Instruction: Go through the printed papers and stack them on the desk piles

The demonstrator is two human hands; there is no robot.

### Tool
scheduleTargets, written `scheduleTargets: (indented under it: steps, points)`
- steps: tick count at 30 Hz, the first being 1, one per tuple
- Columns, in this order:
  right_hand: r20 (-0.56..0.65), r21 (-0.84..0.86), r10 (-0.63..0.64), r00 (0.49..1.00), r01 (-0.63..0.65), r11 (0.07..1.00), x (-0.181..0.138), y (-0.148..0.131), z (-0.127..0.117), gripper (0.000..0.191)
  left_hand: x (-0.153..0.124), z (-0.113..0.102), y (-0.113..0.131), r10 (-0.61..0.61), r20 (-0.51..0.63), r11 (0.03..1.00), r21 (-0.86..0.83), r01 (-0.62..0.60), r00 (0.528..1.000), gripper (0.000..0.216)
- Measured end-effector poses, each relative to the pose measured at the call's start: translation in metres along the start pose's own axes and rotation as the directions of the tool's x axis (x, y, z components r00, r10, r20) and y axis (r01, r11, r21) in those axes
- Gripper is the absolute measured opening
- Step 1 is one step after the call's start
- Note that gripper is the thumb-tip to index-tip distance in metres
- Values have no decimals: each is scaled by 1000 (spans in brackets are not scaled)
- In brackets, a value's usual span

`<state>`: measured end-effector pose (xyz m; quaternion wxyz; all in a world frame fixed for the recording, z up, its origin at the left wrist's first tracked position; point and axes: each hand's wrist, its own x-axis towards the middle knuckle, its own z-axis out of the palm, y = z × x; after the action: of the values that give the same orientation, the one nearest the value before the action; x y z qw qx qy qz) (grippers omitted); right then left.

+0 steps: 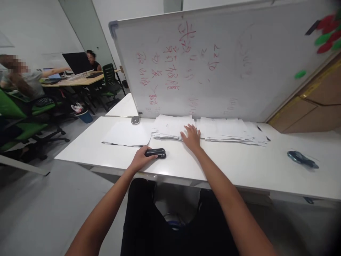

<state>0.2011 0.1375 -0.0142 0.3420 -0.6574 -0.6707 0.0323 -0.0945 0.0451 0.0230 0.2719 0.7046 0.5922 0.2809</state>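
Note:
My left hand (141, 158) is wrapped round the back end of a black stapler (157, 153), which lies near the front edge of the white table (226, 167). With its fingers spread, my right hand (191, 138) rests on the right front part of a stack of white papers (172, 124). A second paper stack (223, 128) lies just to the right of that hand, its sheets fanned out unevenly. Left of the stapler is a thinner pile of white sheets (126, 134) with a dark lower edge.
Behind the papers stands a whiteboard (165, 64) with red writing. A computer mouse (135, 120) sits at the back left. At the right are a dark blue-green object (302, 159) and cardboard boxes (306, 106). Two people are at a desk (87, 81) at far left.

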Motion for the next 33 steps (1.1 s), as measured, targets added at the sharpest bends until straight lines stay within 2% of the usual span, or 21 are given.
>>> scheduleTargets:
  steps: [3, 8, 14, 17, 21, 24, 27, 30, 33]
  points:
    - [98, -40, -36, 995, 40, 998, -7, -12, 7, 43, 0, 1, 2, -31, -1, 999, 7, 31, 1000, 40]
    - [32, -82, -106, 994, 108, 991, -14, 1, -5, 33, 0, 2, 3, -55, 0, 998, 8, 55, 998, 40]
    - [-24, -72, -98, 995, 96, 993, -12, -3, -16, 33, 0, 2, 3, -58, -7, 998, 8, 58, 998, 37]
    - [-40, -25, -3, 999, 2, 1000, -13, -3, -20, 33, 0, 3, 3, -55, -6, 998, 15, 55, 998, 37]
    - [-2, 160, 155, 988, -153, 975, -14, -3, -23, 31, -1, 3, 3, -49, -19, 999, 12, 50, 999, 37]
    - [15, 224, 182, 983, -180, 958, -14, -5, -21, 32, -1, 3, 3, -48, -22, 999, 13, 48, 999, 37]
    - [-27, 228, 208, 978, -197, 954, -16, -6, -18, 34, -1, 3, 3, -40, -22, 999, 13, 40, 999, 38]
    - [-95, 191, 158, 983, -138, 972, -17, -3, -13, 34, -1, 4, 3, -41, -29, 999, 12, 42, 999, 37]
    - [-75, 144, 50, 996, -39, 989, -16, 1, -7, 35, -1, 4, 3, -42, -34, 999, -3, 42, 999, 37]
